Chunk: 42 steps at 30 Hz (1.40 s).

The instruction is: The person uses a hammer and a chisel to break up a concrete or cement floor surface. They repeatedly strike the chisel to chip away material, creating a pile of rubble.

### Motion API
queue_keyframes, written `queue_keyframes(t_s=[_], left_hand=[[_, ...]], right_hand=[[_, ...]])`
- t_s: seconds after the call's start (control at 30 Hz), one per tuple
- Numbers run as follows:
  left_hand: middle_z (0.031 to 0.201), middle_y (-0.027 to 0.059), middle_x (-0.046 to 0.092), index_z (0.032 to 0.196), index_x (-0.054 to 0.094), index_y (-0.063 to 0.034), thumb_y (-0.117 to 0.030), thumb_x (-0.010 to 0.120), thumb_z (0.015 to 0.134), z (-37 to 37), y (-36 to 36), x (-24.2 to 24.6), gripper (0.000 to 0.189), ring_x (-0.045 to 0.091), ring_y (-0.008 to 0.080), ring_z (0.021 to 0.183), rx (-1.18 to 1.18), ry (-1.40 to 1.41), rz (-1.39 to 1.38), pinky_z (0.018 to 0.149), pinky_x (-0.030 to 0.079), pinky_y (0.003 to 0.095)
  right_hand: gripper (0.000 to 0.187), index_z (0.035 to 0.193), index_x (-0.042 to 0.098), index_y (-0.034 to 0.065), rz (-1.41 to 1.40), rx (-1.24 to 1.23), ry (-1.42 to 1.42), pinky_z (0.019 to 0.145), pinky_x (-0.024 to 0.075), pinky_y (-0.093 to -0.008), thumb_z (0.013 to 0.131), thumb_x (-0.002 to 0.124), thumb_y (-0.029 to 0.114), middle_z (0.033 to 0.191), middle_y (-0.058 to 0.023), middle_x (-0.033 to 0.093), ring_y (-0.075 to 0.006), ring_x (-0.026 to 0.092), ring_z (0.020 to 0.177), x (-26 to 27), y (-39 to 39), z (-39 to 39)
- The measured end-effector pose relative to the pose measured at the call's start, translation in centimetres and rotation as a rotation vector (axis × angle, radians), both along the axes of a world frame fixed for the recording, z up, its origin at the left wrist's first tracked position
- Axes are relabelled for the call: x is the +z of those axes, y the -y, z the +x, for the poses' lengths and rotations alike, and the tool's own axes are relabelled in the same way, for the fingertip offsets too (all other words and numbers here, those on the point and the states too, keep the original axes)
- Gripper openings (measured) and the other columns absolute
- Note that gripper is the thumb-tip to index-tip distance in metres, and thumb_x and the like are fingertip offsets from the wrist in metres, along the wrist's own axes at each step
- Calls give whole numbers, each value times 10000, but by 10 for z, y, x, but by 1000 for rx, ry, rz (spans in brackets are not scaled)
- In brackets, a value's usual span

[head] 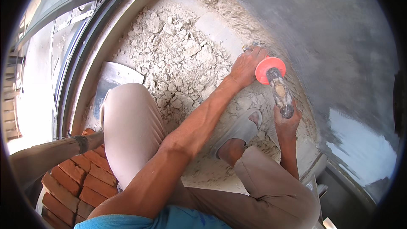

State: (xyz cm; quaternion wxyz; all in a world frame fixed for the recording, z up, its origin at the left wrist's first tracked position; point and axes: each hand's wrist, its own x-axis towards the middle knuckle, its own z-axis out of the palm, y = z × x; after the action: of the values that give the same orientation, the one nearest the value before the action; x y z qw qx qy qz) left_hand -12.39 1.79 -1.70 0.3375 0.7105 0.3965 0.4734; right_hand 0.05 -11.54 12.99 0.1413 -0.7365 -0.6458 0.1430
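Observation:
My left hand [248,65] is wrapped around a chisel, just past its round pink-red hand guard [270,65], low against the broken base of the grey wall. My fingers hide most of the shaft, and the chisel's tip is not clear. In my right hand [288,116] is a hammer whose worn steel head [279,90] lines up with the chisel's guarded end. From above, I cannot tell whether the head touches the chisel. Broken mortar rubble [187,51] covers the floor beside my left hand.
A shovel blade [116,73] lies by my left knee, and a wooden handle [57,152] crosses the lower left. Red bricks [76,181] are stacked below it. A window frame [92,44] borders the left; the plastered wall [327,38] rises right. My slippered foot [237,130] rests among debris.

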Motion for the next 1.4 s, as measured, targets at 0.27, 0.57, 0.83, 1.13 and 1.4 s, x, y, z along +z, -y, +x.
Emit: queue_keyframes(t_s=[0.27, 0.57, 0.83, 1.13, 1.4], left_hand=[[990, 182, 593, 1115, 552, -42, -136, 620, 879, 4, -3, 0, 263, 635, 388, 873, -2, 1, 6, 724, 539, 463], [1015, 193, 579, 1062, 545, -26, -58, 635, 823, 5, -3, -2, 258, 634, 405, 908, 21, -16, 8, 743, 547, 471], [1014, 204, 576, 1011, 531, -20, -40, 653, 803, 7, -6, 2, 242, 624, 394, 970, -15, -79, -86, 751, 558, 482], [1001, 226, 573, 994, 532, 2, -27, 664, 783, 14, -3, 3, 251, 640, 399, 948, -7, -95, -60, 752, 564, 462], [1021, 226, 577, 1006, 545, 27, -7, 670, 761, 23, 7, 10, 277, 640, 399, 982, 10, -121, -44, 763, 574, 437]], right_hand=[[223, 1039, 654, -51, 261, 72, -511, 644, 496, -365, 852, 686, 64, 838, -93, 686, -181, 621, 704, -11, 18, 28], [206, 984, 684, -47, 296, -49, -322, 661, 515, -357, 795, 709, 32, 972, -143, 711, -175, 624, 712, 12, 24, -7], [208, 968, 627, -30, 207, -1, -84, 625, 502, -368, 808, 728, 56, 696, -111, 636, -268, 625, 601, 12, 6, -6], [88, 913, 638, -7, 146, -262, -217, 603, 445, -284, 857, 629, 60, 747, -62, 594, -147, 566, 688, 1, 7, -5], [175, 967, 663, -25, 141, -111, 46, 661, 493, -338, 843, 683, 97, 759, -95, 640, -212, 608, 661, -17, 39, 42]])
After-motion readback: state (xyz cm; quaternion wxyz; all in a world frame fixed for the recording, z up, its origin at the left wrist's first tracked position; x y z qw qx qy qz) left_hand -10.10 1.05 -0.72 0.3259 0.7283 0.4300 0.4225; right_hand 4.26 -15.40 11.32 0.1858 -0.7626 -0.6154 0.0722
